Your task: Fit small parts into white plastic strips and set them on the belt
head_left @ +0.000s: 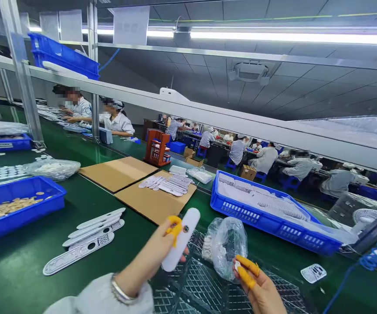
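At bottom center, the left hand [151, 250] has its grip clamped on a white strip [182, 239], while the right hand [256, 290] pinches a small white bit [238, 265] above a wire rack [191, 279].

Factory floor, pretty much. Long green assembly bench [15, 270] down room, blue plastic crates [273, 229] along it, piles of white plastic parts [165, 183] on cardboard sheets [149, 207]. Rows of workers [263, 159] in pale work coats and caps at more benches further back. Strip lights [293, 35] overhead, small fan [366, 216] by bench. Proper production line vibe.
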The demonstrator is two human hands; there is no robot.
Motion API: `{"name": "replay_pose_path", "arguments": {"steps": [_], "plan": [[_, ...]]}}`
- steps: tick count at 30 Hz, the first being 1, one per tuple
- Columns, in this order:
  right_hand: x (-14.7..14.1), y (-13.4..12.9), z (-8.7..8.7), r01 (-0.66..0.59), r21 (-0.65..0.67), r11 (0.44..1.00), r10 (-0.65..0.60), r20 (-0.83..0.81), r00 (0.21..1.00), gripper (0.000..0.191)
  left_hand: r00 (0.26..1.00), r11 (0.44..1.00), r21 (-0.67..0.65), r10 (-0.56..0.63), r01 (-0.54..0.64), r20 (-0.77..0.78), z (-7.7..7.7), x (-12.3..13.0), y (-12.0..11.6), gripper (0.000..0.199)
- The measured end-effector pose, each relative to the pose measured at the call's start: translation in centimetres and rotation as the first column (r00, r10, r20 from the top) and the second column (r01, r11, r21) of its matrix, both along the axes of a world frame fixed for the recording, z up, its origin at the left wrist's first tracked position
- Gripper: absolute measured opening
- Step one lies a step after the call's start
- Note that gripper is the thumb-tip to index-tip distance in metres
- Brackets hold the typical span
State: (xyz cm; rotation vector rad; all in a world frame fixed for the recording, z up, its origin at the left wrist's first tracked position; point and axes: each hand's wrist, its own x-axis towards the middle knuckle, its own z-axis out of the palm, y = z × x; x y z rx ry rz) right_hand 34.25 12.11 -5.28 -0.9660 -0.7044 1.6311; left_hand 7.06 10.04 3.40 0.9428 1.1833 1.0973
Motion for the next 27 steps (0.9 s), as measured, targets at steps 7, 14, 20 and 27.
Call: {"name": "replay_pose_path", "arguments": {"steps": [7, 14, 20, 27], "plan": [[-1.3, -0.4, -1.8, 0.192, 0.188, 0.963, -0.224, 0.169, 0.96, 0.041, 0.979, 0.974, -0.097, -0.204, 0.204, 0.006, -3.7, 7.8, 0.3, 0.031], [-1.7, -1.4, -0.6, 0.168, 0.363, 0.916, -0.306, 0.365, 0.879, 0.042, 0.94, 0.942, -0.029, -0.332, 0.336, 0.081, -5.7, 8.5, -0.2, 0.029], [-2.8, -2.3, -1.8, 0.113, 0.577, 0.809, -0.448, 0.48, 0.755, 0.03, 0.915, 0.915, 0.023, -0.403, 0.403, 0.006, -7.3, 9.1, 0.1, 0.031], [-3.1, -3.1, -2.7, 0.069, 0.637, 0.768, -0.603, 0.682, 0.413, 0.039, 0.885, 0.883, 0.066, -0.463, 0.465, -0.043, -6.6, 9.1, -0.5, 0.031]]}}
